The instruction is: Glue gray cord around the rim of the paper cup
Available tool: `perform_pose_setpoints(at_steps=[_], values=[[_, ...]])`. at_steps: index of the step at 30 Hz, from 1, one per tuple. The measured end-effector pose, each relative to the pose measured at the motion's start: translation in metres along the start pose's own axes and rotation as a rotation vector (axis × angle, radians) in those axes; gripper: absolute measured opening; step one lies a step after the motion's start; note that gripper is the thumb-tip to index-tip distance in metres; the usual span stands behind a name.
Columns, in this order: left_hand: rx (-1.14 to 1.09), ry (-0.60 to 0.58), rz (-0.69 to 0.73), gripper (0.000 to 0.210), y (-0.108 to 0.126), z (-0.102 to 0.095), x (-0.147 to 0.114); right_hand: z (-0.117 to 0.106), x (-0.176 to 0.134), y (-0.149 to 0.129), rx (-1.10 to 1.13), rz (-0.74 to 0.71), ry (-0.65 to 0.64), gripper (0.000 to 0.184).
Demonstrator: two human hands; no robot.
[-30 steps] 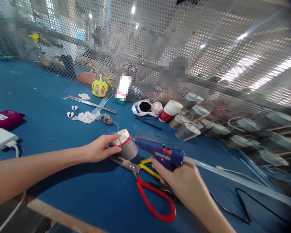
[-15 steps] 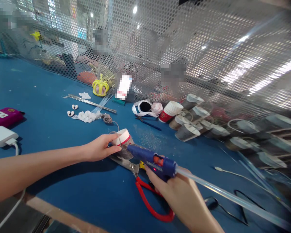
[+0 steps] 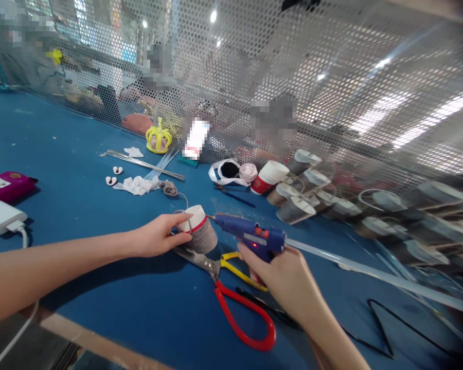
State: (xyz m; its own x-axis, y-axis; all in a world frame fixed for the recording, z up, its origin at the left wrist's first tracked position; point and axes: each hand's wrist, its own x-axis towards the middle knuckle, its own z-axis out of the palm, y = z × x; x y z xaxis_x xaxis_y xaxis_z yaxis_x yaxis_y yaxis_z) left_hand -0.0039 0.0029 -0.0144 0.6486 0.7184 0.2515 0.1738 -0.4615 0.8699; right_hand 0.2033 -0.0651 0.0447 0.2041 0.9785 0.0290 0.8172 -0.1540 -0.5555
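Cord-wrapped paper cup (image 3: pixel 204 240) sits low in the middle of my view, over the blue table (image 3: pixel 119 308) and just beyond the blades of the scissors (image 3: pixel 206 263); whether its base touches down I can't tell. I'd expect it to be very light, with a thin wall that dents under a hard squeeze. The grey winding should give grip and some stiffness, while the bare white band above the red line is likely smoother and softer, so I'd hold there gently, clear of the cord. Its long axis leans, white end up and to the left, wrapped end down to the right. My left hand (image 3: pixel 158 236) has thumb and fingers pinching that white end from the left. A strand of cord (image 3: pixel 184 198) rises behind the cup toward a small grey coil (image 3: pixel 170 188). On the right, the glue gun (image 3: pixel 239 228) points its nozzle left at the red line, very near; contact is unclear. My right hand (image 3: pixel 287 277) is curled around its handle; how far the trigger is pressed, I can't tell.
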Motion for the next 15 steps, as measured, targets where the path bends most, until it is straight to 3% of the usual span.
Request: perform_pose_setpoints(at_steps=[4,7,10,15], values=[[-0.017,0.008,-0.070,0.027,-0.001,0.001,0.001,-0.002,0.007,0.002,0.214,0.099,-0.071,0.029],[0.002,0.037,-0.078,0.031,-0.004,0.001,0.001,-0.008,0.025,0.019,0.342,0.047,0.071,0.029],[0.015,0.059,-0.077,0.035,-0.007,0.001,0.001,-0.019,0.053,0.047,0.157,0.106,0.277,0.033],[0.054,0.117,-0.049,0.038,-0.008,-0.005,0.004,-0.031,0.090,0.085,-0.044,0.316,0.269,0.039]])
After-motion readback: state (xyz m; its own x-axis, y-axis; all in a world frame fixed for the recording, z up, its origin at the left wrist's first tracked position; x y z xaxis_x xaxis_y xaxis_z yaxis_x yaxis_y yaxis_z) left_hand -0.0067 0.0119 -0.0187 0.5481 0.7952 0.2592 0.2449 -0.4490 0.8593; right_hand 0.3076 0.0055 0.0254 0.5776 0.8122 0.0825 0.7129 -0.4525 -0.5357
